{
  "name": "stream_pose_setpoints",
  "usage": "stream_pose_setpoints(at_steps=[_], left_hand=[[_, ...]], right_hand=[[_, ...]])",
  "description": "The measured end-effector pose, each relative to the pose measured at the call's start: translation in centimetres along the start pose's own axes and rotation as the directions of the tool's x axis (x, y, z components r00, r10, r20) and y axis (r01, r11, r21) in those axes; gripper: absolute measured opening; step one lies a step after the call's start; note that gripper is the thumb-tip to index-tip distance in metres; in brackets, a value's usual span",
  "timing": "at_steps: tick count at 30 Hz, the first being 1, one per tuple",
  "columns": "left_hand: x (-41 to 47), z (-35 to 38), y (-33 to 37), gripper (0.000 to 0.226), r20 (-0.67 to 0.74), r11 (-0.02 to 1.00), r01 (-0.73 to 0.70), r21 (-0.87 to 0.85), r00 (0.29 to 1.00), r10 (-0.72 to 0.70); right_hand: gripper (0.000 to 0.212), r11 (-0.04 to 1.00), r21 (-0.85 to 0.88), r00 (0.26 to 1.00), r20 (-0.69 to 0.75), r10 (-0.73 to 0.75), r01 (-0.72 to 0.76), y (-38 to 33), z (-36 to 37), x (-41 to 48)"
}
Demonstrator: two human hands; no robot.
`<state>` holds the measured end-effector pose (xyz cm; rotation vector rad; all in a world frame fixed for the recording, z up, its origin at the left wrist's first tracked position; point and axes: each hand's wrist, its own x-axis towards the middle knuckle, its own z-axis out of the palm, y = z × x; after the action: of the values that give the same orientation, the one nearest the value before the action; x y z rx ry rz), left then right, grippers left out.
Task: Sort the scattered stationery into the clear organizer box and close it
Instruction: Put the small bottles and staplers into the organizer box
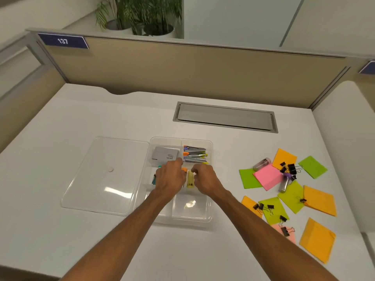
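my left hand (170, 177) and right hand (205, 179) curled over the middle of the clear box (203, 213), can't tell if they're pinching anything, lid (105, 179) flat just left, sticky notes (267, 176) scattered right

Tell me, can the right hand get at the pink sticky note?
Probably yes: the pink sticky note lies on the desk right of the right hand, only a flat green note between.

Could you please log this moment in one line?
left hand, right hand: over organizer box; lid: off, beside it; sticky notes, binder clips: loose on desk
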<state>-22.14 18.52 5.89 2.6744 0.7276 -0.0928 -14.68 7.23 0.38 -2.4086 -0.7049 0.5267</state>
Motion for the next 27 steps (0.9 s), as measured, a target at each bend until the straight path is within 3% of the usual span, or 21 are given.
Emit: stream_pose_setpoints(at_steps=[6,10,16,22,27], left_hand=[[0.1,0.8,2.7,0.028,-0.063,0.992,-0.099,-0.083,0.994,0.094],[0.1,2.0,6.1,0.030,-0.042,0.976,-0.173,-0.130,0.985,0.169],[-0.3,4.9,11.1,0.029,0.013,0.940,-0.292,-0.178,0.954,0.299],[-1.0,7.4,14.7,0.030,0.071,0.918,-0.356,-0.177,0.925,0.373],[-0.9,8.9,17.0,0.031,0.110,0.917,-0.364,-0.162,0.917,0.383]], right_hand=[[0.025,0.983,0.153,0.978,-0.194,-0.074,0.105,1.1,-3.4,-2.1],[0.021,0.980,0.147,0.946,-0.314,-0.079,0.130,4.3,-6.9,-3.9],[0.017,0.980,0.122,0.891,-0.411,0.194,-0.157,10.9,-11.3,-6.5],[0.033,0.855,0.064,0.761,-0.427,0.489,-0.514,18.3,-13.7,-9.0],[0.058,0.847,0.096,0.768,-0.377,0.517,-0.523,20.7,-14.0,-8.7]])
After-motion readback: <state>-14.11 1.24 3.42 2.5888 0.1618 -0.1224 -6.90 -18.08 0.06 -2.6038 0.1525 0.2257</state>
